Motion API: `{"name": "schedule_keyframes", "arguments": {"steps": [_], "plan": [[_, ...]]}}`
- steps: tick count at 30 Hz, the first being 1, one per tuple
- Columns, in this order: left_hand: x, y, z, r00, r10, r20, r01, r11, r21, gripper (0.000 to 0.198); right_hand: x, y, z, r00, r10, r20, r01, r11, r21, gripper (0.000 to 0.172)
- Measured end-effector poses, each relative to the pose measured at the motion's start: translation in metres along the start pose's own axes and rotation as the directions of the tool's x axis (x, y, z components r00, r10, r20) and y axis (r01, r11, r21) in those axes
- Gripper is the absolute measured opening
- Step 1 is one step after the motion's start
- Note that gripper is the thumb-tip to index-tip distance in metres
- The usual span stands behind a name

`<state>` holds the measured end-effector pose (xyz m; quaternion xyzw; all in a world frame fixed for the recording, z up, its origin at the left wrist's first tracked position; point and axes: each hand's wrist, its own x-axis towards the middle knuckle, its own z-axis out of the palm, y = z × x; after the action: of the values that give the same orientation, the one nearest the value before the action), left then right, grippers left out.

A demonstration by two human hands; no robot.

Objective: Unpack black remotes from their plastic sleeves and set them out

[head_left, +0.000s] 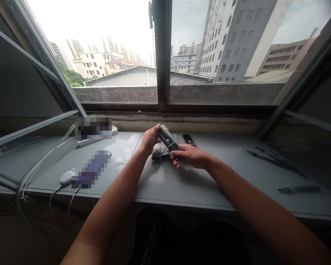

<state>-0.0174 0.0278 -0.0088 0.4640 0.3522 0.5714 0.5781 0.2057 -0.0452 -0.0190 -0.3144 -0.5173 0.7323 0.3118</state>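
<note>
Both hands hold a black remote control (168, 140) in a clear plastic wrapper above a grey window ledge (182, 184). My left hand (149, 141) pinches its far end. My right hand (189, 156) is closed round the near end and the loose wrapper. Under the hands lies a bundle of clear plastic (157, 151). A second black remote (189, 140) lies on the ledge just beyond my right hand.
A clear plastic bag (129, 148) lies left of the hands. Further left are a white power strip (98, 139), white cables (44, 158), a small white device (66, 177) and a blurred flat object (91, 168). Dark slim items (276, 160) lie at right. A window (163, 55) stands behind.
</note>
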Motion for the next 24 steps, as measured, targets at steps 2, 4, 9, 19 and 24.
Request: {"name": "schedule_keyframes", "arguments": {"steps": [2,4,9,19,24], "plan": [[0.0027,-0.0005,-0.0014,0.993,-0.094,0.070,0.098,0.994,-0.044,0.047,0.0003,0.0002,0.0000,1.000,-0.002,-0.003,0.002,1.000,0.003,0.037],[0.0043,-0.0002,-0.0025,0.980,-0.149,0.130,0.158,0.985,-0.067,0.047,0.0007,0.0004,0.0001,1.000,0.006,-0.008,-0.006,1.000,0.002,0.036],[0.0027,0.0037,-0.0020,0.986,-0.128,0.108,0.137,0.988,-0.077,0.041,0.0014,0.0010,0.0003,1.000,0.024,-0.011,-0.024,1.000,0.006,0.038],[-0.0010,0.0046,0.0007,0.977,-0.125,0.174,0.127,0.992,-0.001,0.051,0.0015,0.0012,0.0032,0.999,-0.048,-0.020,0.049,0.998,0.042,0.041],[-0.0023,0.0027,0.0006,0.982,-0.095,0.162,0.090,0.995,0.038,0.052,0.0004,-0.0004,0.0058,0.999,-0.013,-0.044,0.014,1.000,0.018,0.040]]}}
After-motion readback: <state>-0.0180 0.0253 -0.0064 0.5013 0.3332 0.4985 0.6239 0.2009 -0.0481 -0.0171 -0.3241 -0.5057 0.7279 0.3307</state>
